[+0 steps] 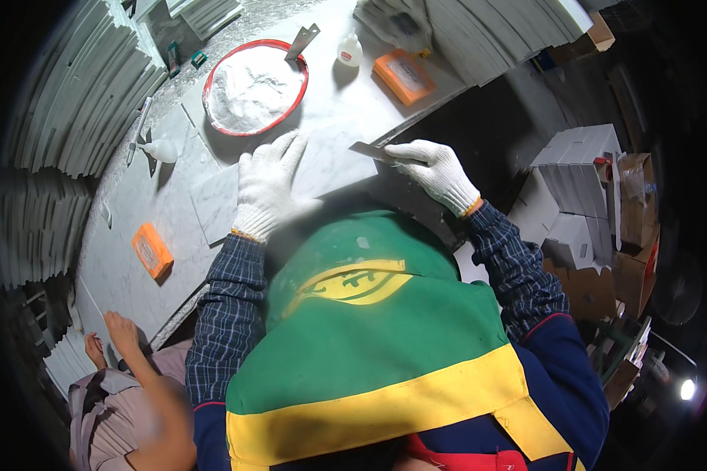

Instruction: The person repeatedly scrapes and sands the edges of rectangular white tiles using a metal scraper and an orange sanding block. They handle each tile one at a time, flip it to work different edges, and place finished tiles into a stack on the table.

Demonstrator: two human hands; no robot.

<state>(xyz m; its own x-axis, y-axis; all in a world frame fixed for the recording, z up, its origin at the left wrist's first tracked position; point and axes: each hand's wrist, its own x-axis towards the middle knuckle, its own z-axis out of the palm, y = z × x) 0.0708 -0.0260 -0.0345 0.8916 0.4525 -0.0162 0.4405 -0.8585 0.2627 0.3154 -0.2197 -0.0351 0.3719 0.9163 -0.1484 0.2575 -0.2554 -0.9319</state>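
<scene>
My left hand, in a white knit glove, lies palm down on a white, grey-veined marble-look tile. Its thumb is spread out along the tile's near edge. My right hand, gloved too, grips a thin metal scraper blade between thumb and fingers. The blade's free end points left over the tile's right side; whether it touches is unclear. Beyond my left hand stands a red-rimmed bowl filled with white paste or powder. Another flat metal scraper leans in the bowl at its right rim.
Orange sanding blocks and white squeeze bottles stand on the worktop. Tile stacks border it. At left are a co-worker's hands. Boxes lie right.
</scene>
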